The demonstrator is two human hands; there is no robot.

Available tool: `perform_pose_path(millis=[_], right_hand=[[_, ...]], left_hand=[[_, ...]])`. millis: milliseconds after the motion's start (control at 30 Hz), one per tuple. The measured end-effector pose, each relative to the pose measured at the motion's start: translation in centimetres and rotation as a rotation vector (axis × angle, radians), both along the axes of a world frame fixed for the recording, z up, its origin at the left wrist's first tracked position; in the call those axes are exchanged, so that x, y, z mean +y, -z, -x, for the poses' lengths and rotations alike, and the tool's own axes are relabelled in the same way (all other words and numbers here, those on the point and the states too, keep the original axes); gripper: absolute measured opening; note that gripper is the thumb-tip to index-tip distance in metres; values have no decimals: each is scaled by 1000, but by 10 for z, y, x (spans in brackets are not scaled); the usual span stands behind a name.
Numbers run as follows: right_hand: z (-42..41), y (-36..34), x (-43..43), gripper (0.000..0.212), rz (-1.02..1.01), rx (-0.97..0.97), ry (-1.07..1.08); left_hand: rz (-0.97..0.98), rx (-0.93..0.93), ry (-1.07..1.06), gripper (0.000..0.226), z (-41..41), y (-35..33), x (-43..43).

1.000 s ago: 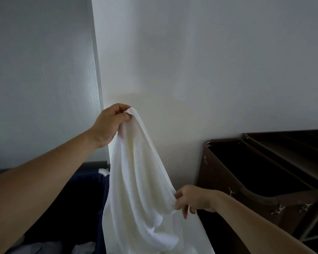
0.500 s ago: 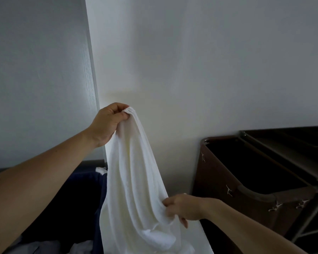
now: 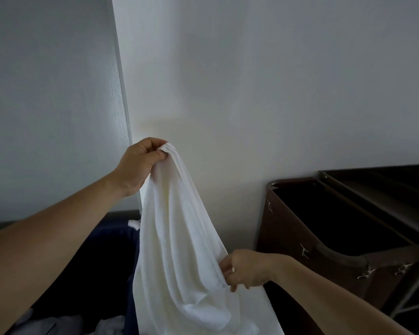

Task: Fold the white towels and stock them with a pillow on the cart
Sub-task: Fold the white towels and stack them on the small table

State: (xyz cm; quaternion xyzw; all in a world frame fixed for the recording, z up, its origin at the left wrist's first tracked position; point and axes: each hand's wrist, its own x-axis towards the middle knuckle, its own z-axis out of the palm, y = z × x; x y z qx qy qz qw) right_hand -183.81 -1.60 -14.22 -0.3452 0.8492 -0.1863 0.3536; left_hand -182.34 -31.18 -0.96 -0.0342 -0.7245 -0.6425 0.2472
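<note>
White towel (image 3: 177,238) hangs (bunched) between left hand (image 3: 138,165) and right hand (image 3: 246,269).

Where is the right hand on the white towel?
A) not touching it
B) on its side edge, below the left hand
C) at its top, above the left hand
B: the right hand pinches the side edge of the white towel low down, while the left hand grips its bunched top.
</note>
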Motion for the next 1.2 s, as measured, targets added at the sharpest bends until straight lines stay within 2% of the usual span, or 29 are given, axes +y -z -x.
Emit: perform_pose_path(millis=[100, 267, 400, 500, 633, 700, 833, 933, 1067, 1200], right_hand=[[-2, 1, 3, 30, 31, 5, -13], [8, 4, 5, 32, 1, 220, -10], [17, 11, 14, 25, 233, 90, 384], [22, 12, 23, 16, 392, 281, 591], [20, 11, 32, 11, 608, 520, 607], [16, 11, 37, 21, 671, 630, 577], [9, 3, 36, 26, 811, 561, 662], [5, 1, 40, 34, 684, 600, 494], [3, -7, 44, 33, 421, 640, 201], [6, -15, 41, 45, 273, 540, 144]], left_hand=[[-15, -3, -33, 30, 0, 2, -4], [21, -22, 9, 27, -1, 9, -4], [-22, -12, -41, 27, -2, 5, -22], [-23, -18, -43, 25, -4, 5, -35], [-37, -16, -46, 22, -7, 7, -40], [-44, -12, -59, 23, -8, 8, -42], [-41, -12, -68, 22, -10, 8, -44], [-22, -9, -64, 22, -8, 10, -43], [4, -19, -71, 27, -5, 12, -38], [19, -29, -48, 27, -3, 14, -32]])
